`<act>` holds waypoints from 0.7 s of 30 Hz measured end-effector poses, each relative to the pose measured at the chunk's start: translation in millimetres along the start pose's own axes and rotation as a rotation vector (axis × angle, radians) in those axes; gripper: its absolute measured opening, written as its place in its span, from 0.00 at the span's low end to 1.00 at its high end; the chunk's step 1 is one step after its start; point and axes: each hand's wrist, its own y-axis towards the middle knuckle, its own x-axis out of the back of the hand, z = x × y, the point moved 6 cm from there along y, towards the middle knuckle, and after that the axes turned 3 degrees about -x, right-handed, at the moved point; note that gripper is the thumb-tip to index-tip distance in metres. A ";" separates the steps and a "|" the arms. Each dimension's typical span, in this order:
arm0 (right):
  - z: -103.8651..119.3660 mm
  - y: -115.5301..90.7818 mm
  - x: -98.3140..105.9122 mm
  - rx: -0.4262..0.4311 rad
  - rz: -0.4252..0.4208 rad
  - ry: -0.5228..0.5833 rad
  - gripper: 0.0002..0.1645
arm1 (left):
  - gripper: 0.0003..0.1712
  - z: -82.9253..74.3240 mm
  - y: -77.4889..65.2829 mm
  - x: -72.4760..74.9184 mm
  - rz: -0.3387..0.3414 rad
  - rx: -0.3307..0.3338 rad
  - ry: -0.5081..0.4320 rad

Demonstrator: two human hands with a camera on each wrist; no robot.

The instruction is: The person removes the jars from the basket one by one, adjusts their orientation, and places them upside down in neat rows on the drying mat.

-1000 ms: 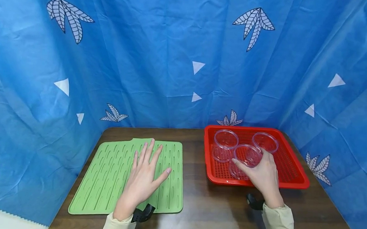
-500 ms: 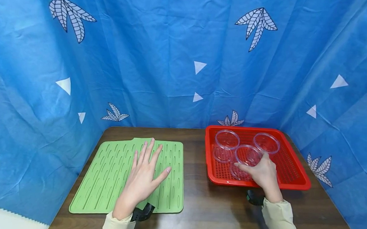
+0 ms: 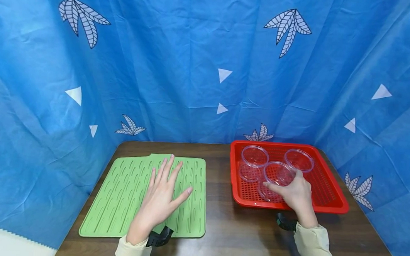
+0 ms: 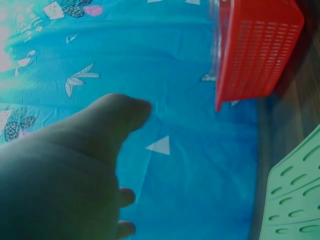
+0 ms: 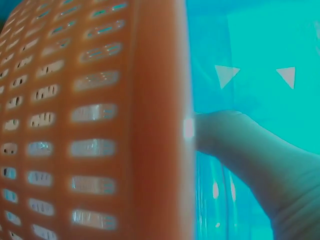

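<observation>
My right hand (image 3: 296, 194) reaches over the near rim of a red basket (image 3: 234, 189) and grips a clear round plastic cup (image 3: 278, 173), thumb on its left side and fingers on its right. The cup stands inside the basket; the fingertips on its far side are partly hidden. Two similar clear cups are behind it, a left one (image 3: 254, 157) and a right one (image 3: 299, 160). In the right wrist view the thumb (image 5: 225, 131) shows past the basket's blurred rim. My left hand (image 3: 159, 205) is spread over a green ridged mat (image 3: 112, 200), holding nothing.
A dark wooden table (image 3: 220, 237) bears the mat on the left and the basket on the right. Blue patterned curtains (image 3: 194, 65) enclose the back and both sides. A pale cloth edge (image 3: 11, 243) shows at the lower left.
My right hand has lowered slightly, its thumb settling against the near cup. The left hand keeps its spread pose over the mat. The head view has shifted a little.
</observation>
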 end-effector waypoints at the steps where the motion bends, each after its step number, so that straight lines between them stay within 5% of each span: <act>1: 0.7 -0.5 0.4 0.002 -0.002 0.001 0.69 | 0.49 0.4 0.2 0.9 -0.012 -0.010 -0.009; 10: 15.2 -12.3 14.7 0.070 -0.094 0.008 0.68 | 0.51 11.2 4.2 16.9 -0.156 -0.063 -0.088; 21: 66.2 -37.6 42.6 0.342 -0.339 0.007 0.64 | 0.49 18.0 9.3 32.3 -0.198 -0.037 -0.167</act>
